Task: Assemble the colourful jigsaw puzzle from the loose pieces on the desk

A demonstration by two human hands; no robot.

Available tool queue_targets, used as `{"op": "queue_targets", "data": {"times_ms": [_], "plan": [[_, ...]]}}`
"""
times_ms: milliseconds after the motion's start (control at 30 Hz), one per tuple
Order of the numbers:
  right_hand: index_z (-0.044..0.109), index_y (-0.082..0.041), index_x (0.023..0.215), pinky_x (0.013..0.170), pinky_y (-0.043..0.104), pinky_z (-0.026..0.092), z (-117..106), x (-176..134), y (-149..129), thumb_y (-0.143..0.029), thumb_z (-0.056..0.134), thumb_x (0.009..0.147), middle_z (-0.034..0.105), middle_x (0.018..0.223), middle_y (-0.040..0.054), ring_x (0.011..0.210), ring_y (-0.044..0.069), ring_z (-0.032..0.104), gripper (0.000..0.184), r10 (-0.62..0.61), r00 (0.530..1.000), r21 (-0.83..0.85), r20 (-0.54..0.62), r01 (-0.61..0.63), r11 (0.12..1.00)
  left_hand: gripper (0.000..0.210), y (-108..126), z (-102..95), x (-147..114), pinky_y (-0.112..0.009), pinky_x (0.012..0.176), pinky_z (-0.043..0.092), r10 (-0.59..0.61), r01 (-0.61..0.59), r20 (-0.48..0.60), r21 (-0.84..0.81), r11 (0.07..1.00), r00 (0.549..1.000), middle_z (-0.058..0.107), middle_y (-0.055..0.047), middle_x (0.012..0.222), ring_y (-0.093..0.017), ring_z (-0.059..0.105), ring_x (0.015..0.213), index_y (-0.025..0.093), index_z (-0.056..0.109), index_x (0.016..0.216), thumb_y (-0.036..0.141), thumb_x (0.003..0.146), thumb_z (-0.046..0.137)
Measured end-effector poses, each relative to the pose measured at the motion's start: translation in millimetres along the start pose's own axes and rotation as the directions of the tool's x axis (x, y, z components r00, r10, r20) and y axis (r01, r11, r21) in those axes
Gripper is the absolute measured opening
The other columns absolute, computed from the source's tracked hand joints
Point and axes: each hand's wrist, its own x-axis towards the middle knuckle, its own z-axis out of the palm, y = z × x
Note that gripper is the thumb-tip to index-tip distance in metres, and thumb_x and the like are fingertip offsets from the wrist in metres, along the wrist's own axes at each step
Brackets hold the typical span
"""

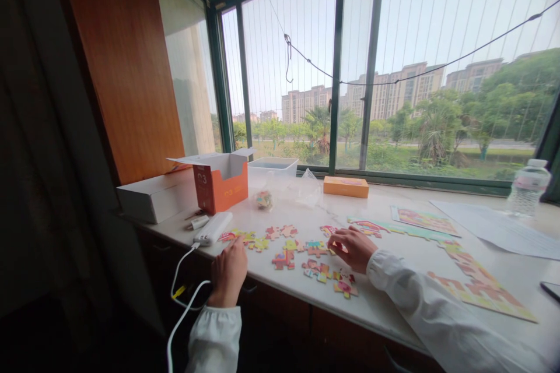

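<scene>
Loose jigsaw puzzle pieces [283, 260] lie across the front of the white tabletop. At the table's front edge, my left hand [230, 271] has its fingers curled in beside yellow-green puzzle pieces [258, 242]; whatever they hold is hidden. My right hand [352, 248] reaches in from the right, fingers bent down and drawn together at a red and pink puzzle piece [328, 231]. Right of that hand lies a partly joined puzzle border [492, 294], with a red-roofed section [367, 227] along its upper side.
An orange open box [225, 186], a white box [149, 198] and a clear plastic tub [280, 167] stand at the back left. A white power bank [213, 228] trails a cable over the edge. Behind are an orange carton [346, 187], a picture card [424, 220], paper [494, 227] and a water bottle [529, 189].
</scene>
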Motion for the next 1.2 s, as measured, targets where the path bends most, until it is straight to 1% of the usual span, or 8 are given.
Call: {"op": "queue_targets", "data": {"times_ms": [100,333,467,633,767,867,1033,1200], "plan": [[0.070,-0.026,0.092,0.080,0.035,0.036,0.4,-0.7,0.8,-0.031,0.046,0.096,0.070,0.086,0.0018,0.083,0.017,0.063,0.026,0.004,1.000,0.008,-0.004,-0.004,1.000,0.046,0.9,-3.3,-2.1,-0.045,0.077,0.054,0.006,-0.006,0.024,0.021,1.000,1.000,0.072,-0.013,0.111,-0.031,0.071,0.086,0.028,0.060,0.131,0.028,0.098,0.027],[0.072,-0.025,0.093,0.079,0.035,0.038,1.5,-0.3,1.9,-0.034,0.046,0.096,0.070,0.087,0.0041,0.082,0.018,0.064,0.027,0.000,1.000,-0.018,-0.001,0.000,1.000,0.046,4.8,-2.9,-7.1,-0.043,0.078,0.054,-0.031,0.031,-0.023,0.025,0.999,0.999,0.064,-0.015,0.126,-0.030,0.070,0.088,0.025,0.061,0.128,0.027,0.097,0.027],[0.072,-0.025,0.093,0.081,0.035,0.039,2.9,-0.2,2.7,-0.035,0.044,0.097,0.070,0.087,0.0046,0.081,0.018,0.064,0.030,-0.007,1.000,-0.021,-0.008,0.007,1.000,0.047,6.6,-2.4,-8.2,-0.041,0.077,0.055,-0.021,0.023,-0.028,0.073,0.997,0.999,0.058,-0.016,0.133,-0.026,0.070,0.082,0.023,0.062,0.126,0.027,0.098,0.024],[0.071,-0.026,0.093,0.083,0.036,0.039,2.8,-0.3,3.1,-0.034,0.044,0.096,0.070,0.088,0.0042,0.080,0.017,0.063,0.028,-0.009,1.000,-0.017,-0.005,0.008,1.000,0.048,7.8,-3.4,-9.8,-0.040,0.074,0.054,-0.001,0.005,-0.035,0.103,0.995,0.999,0.056,-0.016,0.135,-0.025,0.070,0.079,0.023,0.064,0.122,0.025,0.098,0.023],[0.071,-0.025,0.093,0.084,0.036,0.038,0.5,-0.5,1.5,-0.033,0.045,0.096,0.071,0.089,0.0040,0.082,0.018,0.064,0.027,-0.012,1.000,-0.016,0.007,0.012,1.000,0.049,6.7,-2.5,-9.6,-0.039,0.075,0.055,0.015,-0.013,-0.029,0.096,0.995,0.999,0.056,-0.015,0.136,-0.026,0.070,0.083,0.023,0.061,0.126,0.025,0.098,0.021],[0.071,-0.025,0.093,0.081,0.035,0.037,-2.6,-1.1,-1.9,-0.033,0.044,0.097,0.070,0.087,0.0041,0.081,0.017,0.063,0.028,-0.009,1.000,-0.019,-0.002,0.009,1.000,0.051,6.1,-1.5,-9.1,-0.040,0.075,0.055,0.015,-0.013,-0.021,0.101,0.995,1.000,0.055,-0.015,0.137,-0.027,0.069,0.084,0.022,0.059,0.130,0.024,0.098,0.019],[0.071,-0.024,0.092,0.079,0.034,0.037,-5.8,-1.5,-5.6,-0.033,0.044,0.097,0.070,0.085,0.0039,0.079,0.017,0.062,0.029,-0.019,1.000,-0.027,-0.018,0.019,0.999,0.048,5.5,0.4,-8.3,-0.038,0.076,0.055,-0.011,0.013,-0.018,0.089,0.996,1.000,0.050,-0.016,0.141,-0.025,0.069,0.082,0.023,0.059,0.132,0.029,0.098,0.025],[0.071,-0.025,0.092,0.080,0.034,0.037,-1.9,-0.8,-0.9,-0.033,0.045,0.097,0.070,0.086,0.0037,0.080,0.017,0.063,0.027,-0.019,1.000,-0.029,-0.004,0.019,0.999,0.044,5.9,0.7,-8.1,-0.037,0.077,0.054,-0.016,0.017,-0.017,0.082,0.996,1.000,0.050,-0.014,0.142,-0.024,0.068,0.086,0.025,0.059,0.131,0.033,0.098,0.031]]}}
